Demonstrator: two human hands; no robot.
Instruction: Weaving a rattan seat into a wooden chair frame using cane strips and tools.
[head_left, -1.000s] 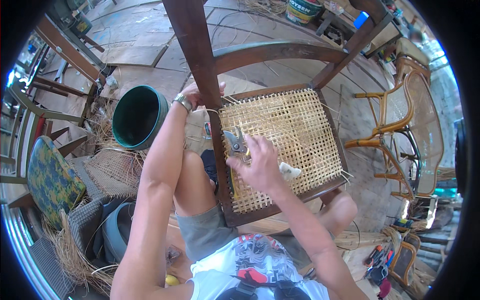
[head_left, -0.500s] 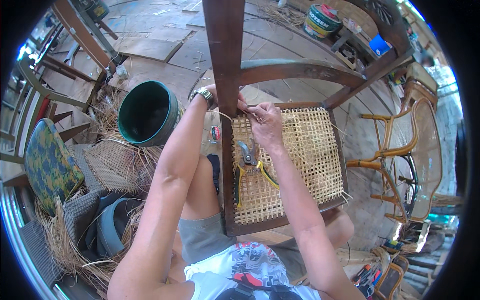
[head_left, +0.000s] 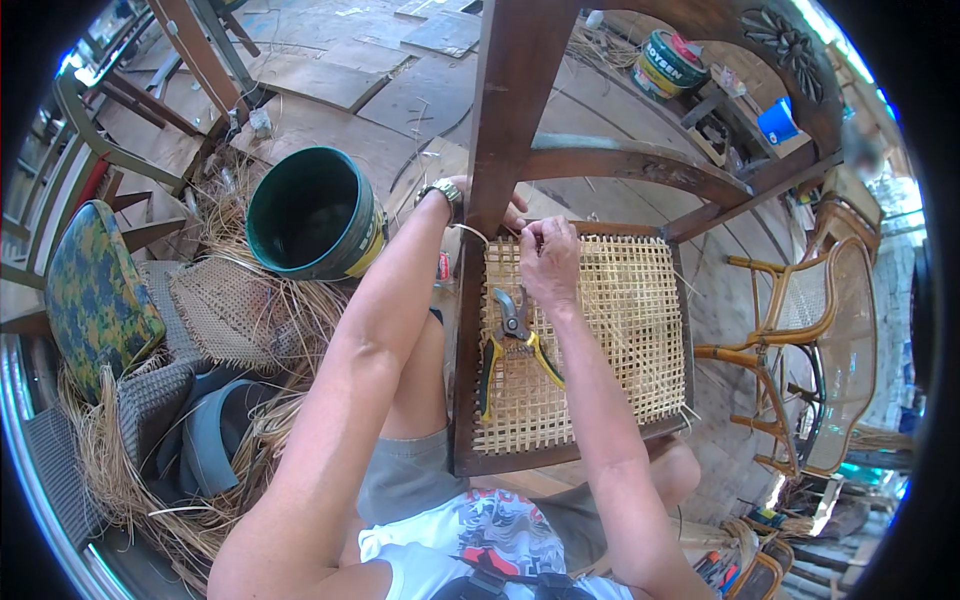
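A dark wooden chair stands in front of me with a pale woven cane seat. My right hand rests at the seat's far left corner, fingers pinched on a thin cane strand. My left hand, a watch on its wrist, grips the chair's back post beside that same corner, partly hidden behind the post. Yellow-handled pliers lie loose on the woven seat just below my right hand.
A green bucket stands left of the chair amid loose straw and a piece of woven cane. A patterned cushion sits on a chair at far left. A rattan chair is at right, a paint tin behind.
My right hand let go of the pliers, which now lie on the seat, and moved up to the far left corner. The view has shifted nearer to the seat.
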